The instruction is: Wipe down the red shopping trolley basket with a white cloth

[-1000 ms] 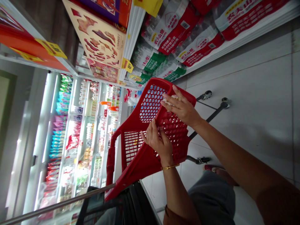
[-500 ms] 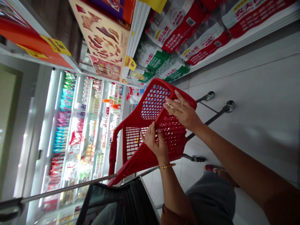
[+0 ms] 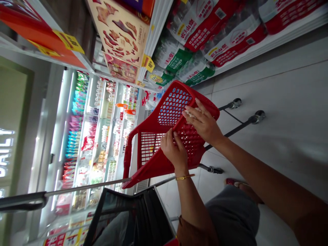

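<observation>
A red plastic shopping cart (image 3: 143, 167) fills the middle, its sides full of holes. My left hand (image 3: 174, 150), with a gold bracelet at its wrist, has its fingers bent together over the cart's upper edge. Farther along that edge lies my right hand (image 3: 206, 124), its fingers stretched over the red plastic. Beneath and between these fingers shows a pale crumpled thing (image 3: 192, 113), pressed against the cart; its kind is unclear.
Packs of bottled water (image 3: 205, 24) fill a low shelf at the top right. Chilled goods stand in a lit display case (image 3: 96, 143). A black bin-like frame (image 3: 151, 218) is below. Cart wheels (image 3: 258, 117) rest on the tiled floor (image 3: 289, 112).
The fingers of my left hand have drawn together on the cart's edge. My right hand stays at nearly the same spot on the cart. The whole view has shifted slightly.
</observation>
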Tool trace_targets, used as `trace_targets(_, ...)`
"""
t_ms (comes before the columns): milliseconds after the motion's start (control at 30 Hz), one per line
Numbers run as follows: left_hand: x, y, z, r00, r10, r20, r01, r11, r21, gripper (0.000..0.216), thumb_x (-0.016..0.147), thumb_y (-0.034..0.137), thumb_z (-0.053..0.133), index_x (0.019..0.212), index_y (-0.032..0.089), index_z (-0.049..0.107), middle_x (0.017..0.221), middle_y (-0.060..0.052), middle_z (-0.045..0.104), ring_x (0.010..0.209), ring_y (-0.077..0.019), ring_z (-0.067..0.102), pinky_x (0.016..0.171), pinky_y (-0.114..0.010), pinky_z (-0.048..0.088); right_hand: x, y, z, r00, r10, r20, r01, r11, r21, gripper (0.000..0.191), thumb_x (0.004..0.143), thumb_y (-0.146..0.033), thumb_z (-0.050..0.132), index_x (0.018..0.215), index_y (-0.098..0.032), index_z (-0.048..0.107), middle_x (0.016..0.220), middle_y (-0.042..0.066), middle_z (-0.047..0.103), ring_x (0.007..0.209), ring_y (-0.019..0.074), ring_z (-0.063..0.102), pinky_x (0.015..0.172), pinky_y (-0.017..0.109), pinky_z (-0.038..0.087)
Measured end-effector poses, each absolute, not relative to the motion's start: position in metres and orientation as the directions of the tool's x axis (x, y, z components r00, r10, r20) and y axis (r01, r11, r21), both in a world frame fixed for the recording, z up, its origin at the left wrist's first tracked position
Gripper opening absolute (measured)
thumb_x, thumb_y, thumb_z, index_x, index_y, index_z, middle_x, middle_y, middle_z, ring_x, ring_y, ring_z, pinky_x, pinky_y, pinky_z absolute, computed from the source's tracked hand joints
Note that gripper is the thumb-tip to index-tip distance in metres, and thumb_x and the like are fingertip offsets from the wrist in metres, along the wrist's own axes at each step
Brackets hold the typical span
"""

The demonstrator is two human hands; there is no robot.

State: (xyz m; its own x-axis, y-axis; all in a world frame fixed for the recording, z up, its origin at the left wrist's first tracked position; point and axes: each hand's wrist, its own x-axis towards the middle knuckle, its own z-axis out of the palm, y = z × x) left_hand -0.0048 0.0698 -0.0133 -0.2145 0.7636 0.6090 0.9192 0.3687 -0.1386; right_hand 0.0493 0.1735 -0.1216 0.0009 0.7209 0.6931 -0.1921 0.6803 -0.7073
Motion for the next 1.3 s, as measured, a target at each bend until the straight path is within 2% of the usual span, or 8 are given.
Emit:
trace_targets(167, 0.004, 0.081, -0.013, -0.155, 0.901, 0.406, 0.932, 0.27, -0.244, 0.046, 0.098, 0.021, 0.038, 0.143, 0.018, 0.047, 0.141, -0.012, 0.057, 0.13, -0.0225, 0.05, 0.11, -0.041, 0.038, 0.051, 0.176, -0.118, 0.033, 0.696, 0.718, -0.173, 0.711, -0.681, 0.044, 0.099, -0.022, 0.046, 0.142, -0.032, 0.046, 0.146, 0.001, 0.053, 0.148, 0.0227, 0.028, 0.119, 0.047, 0.039)
trace_targets(300, 0.005, 0.084, -0.023, -0.192, 0.886, 0.422, 0.903, 0.328, -0.277, 0.05, 0.095, 0.018, 0.039, 0.145, 0.017, 0.044, 0.146, -0.012, 0.052, 0.134, -0.0243, 0.045, 0.113, -0.043, 0.032, 0.049, 0.18, -0.11, 0.137, 0.629, 0.765, -0.193, 0.774, -0.603, 0.038, 0.096, -0.023, 0.054, 0.134, -0.028, 0.053, 0.145, 0.004, 0.052, 0.148, 0.0249, 0.028, 0.114, 0.05, 0.045)
trace_targets(500, -0.002, 0.083, -0.034, -0.213, 0.842, 0.495, 0.899, 0.367, -0.238, 0.047, 0.095, 0.019, 0.037, 0.139, 0.015, 0.051, 0.144, -0.013, 0.053, 0.134, -0.0247, 0.044, 0.116, -0.044, 0.028, 0.038, 0.19, -0.102, 0.067, 0.56, 0.826, -0.084, 0.828, -0.555, 0.029, 0.096, -0.027, 0.054, 0.124, -0.024, 0.062, 0.142, 0.003, 0.056, 0.15, 0.0272, 0.021, 0.121, 0.057, 0.03)
trace_targets(600, -0.004, 0.083, -0.034, -0.21, 0.837, 0.506, 0.909, 0.358, -0.215, 0.046, 0.095, 0.02, 0.038, 0.139, 0.014, 0.051, 0.144, -0.014, 0.054, 0.133, -0.0245, 0.045, 0.115, -0.044, 0.028, 0.033, 0.194, -0.112, 0.063, 0.49, 0.87, -0.044, 0.872, -0.488, 0.034, 0.098, -0.02, 0.05, 0.131, -0.025, 0.058, 0.142, 0.001, 0.057, 0.15, 0.0232, 0.021, 0.121, 0.053, 0.033)
trace_targets(767, -0.008, 0.084, -0.031, -0.19, 0.837, 0.512, 0.931, 0.319, -0.176, 0.045, 0.096, 0.022, 0.038, 0.138, 0.016, 0.052, 0.14, -0.013, 0.057, 0.131, -0.0236, 0.048, 0.113, -0.042, 0.032, 0.033, 0.2, -0.127, 0.01, 0.418, 0.909, -0.051, 0.908, -0.417, 0.048, 0.1, -0.013, 0.043, 0.146, -0.024, 0.038, 0.146, 0.001, 0.053, 0.148, 0.0204, 0.025, 0.12, 0.05, 0.037)
trace_targets(1000, -0.012, 0.084, -0.032, -0.164, 0.83, 0.533, 0.936, 0.301, -0.181, 0.042, 0.098, 0.025, 0.039, 0.137, 0.016, 0.053, 0.139, -0.014, 0.058, 0.13, -0.0231, 0.05, 0.111, -0.041, 0.033, 0.045, 0.209, -0.131, 0.007, 0.559, 0.829, -0.126, 0.823, -0.554, 0.065, 0.1, -0.016, 0.045, 0.151, -0.043, 0.016, 0.15, -0.008, 0.046, 0.148, 0.0201, 0.024, 0.124, 0.048, 0.032)
trace_targets(1167, -0.012, 0.084, -0.033, -0.143, 0.833, 0.535, 0.94, 0.284, -0.19, 0.042, 0.099, 0.024, 0.038, 0.138, 0.016, 0.052, 0.14, -0.014, 0.058, 0.131, -0.0225, 0.049, 0.111, -0.042, 0.033, 0.047, 0.216, -0.134, 0.056, 0.607, 0.793, -0.142, 0.791, -0.595, 0.067, 0.099, -0.016, 0.048, 0.15, -0.046, 0.017, 0.149, -0.009, 0.048, 0.146, 0.0212, 0.032, 0.121, 0.05, 0.037)
trace_targets(1300, -0.012, 0.084, -0.034, -0.17, 0.835, 0.523, 0.933, 0.308, -0.189, 0.043, 0.099, 0.025, 0.037, 0.139, 0.018, 0.051, 0.141, -0.013, 0.057, 0.131, -0.0227, 0.049, 0.112, -0.044, 0.032, 0.05, 0.204, -0.126, 0.173, 0.646, 0.744, -0.106, 0.763, -0.638, 0.065, 0.098, -0.016, 0.05, 0.151, -0.041, 0.022, 0.147, -0.005, 0.051, 0.148, 0.0221, 0.027, 0.119, 0.05, 0.041)
